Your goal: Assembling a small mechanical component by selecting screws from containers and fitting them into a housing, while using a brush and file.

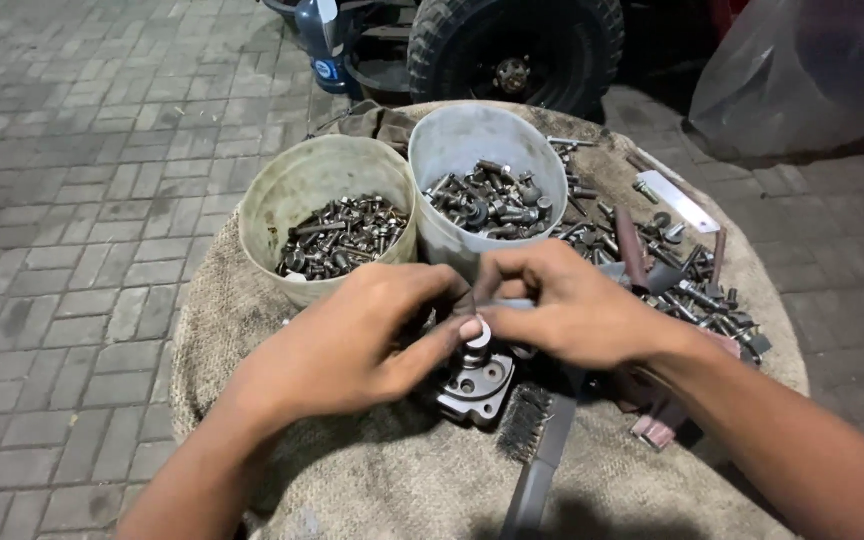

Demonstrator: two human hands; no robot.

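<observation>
A wire brush (527, 420) lies nearest on the burlap-covered counter (372, 480). Just beyond, a metal housing (477, 385) is positioned under both hands: left hand (347, 345) and right hand (572, 305) pinch a small white ring (479, 332) (fingers closed). Farther back, two buckets (322, 215) contain bolts.

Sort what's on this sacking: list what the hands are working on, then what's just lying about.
In hand:
left hand
right hand
white ring
metal housing

Lying about:
two tubs of bolts
wire brush
loose bolts
tyre
</observation>
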